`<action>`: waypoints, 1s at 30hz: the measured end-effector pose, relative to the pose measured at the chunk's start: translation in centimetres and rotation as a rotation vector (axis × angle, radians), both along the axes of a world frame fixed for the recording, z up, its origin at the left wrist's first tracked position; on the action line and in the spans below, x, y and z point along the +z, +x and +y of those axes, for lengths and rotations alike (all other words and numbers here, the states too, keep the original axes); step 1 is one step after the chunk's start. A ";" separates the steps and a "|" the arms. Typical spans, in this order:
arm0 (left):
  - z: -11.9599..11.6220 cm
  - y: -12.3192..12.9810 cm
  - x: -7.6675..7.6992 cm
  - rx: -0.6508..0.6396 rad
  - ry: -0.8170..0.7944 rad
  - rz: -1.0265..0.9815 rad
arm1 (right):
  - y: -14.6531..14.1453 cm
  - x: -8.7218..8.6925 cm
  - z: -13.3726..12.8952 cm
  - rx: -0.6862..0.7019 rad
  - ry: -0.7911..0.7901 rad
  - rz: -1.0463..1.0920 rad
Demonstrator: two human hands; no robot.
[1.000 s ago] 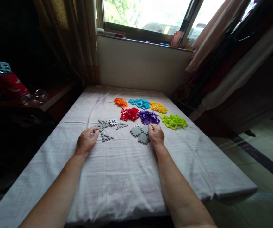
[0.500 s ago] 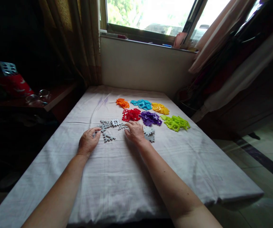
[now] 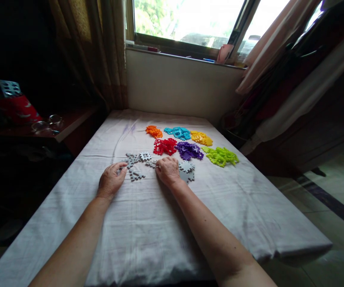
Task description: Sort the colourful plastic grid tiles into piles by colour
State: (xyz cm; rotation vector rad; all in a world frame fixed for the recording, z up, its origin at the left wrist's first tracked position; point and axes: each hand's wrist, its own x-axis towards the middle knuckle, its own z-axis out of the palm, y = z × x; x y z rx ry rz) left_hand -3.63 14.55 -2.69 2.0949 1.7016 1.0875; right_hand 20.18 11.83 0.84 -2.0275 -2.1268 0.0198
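Note:
Flat grey interlocking plastic pieces lie on the cloth-covered table between and beyond my hands. My left hand [image 3: 112, 180] rests at their left side, thumb and fingers apart, fingertips by a grey notched piece [image 3: 131, 160]. A triangular grey piece [image 3: 136, 175] lies just right of that hand. My right hand [image 3: 168, 170] is palm down with bent fingers closed on a small grey piece [image 3: 151, 164], which sticks out to the left; its fingertips are partly hidden. Right of this hand, more grey plates [image 3: 186, 170] overlap. A pale windowed piece [image 3: 145, 156] sits behind.
Sorted heaps lie farther back: orange [image 3: 154, 131], blue [image 3: 178, 133], yellow [image 3: 201, 138], red [image 3: 165, 146], purple [image 3: 189, 150] and lime green [image 3: 222, 156]. A side table [image 3: 70, 127] with glasses [image 3: 41, 126] stands left. Clothes [image 3: 279, 103] hang on the right.
My right hand has drawn slightly nearer and left, and the small grey piece at its fingers has shifted left. My left hand has hardly moved.

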 end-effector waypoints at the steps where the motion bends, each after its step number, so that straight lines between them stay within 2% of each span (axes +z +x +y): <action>1: 0.0 0.0 0.0 -0.003 0.001 -0.004 | 0.4 0.0 -0.2 -0.004 0.024 0.012; 8: 0.0 0.0 0.0 -0.007 0.005 -0.006 | 5.5 0.8 -0.9 -0.198 0.174 0.106; 14: 0.0 0.0 -0.1 -0.003 -0.009 0.010 | 7.1 -0.5 -1.4 -0.221 0.209 0.138; 22: -0.1 0.1 0.1 -0.004 -0.012 -0.003 | 6.1 -0.7 -2.5 -0.192 0.244 0.191; 26: -0.1 0.1 0.2 -0.008 -0.011 -0.009 | 4.4 -0.6 -3.1 -0.077 0.260 0.158; 30: -0.1 0.0 0.2 -0.009 -0.007 -0.016 | 1.5 -0.5 -2.5 0.083 0.173 0.102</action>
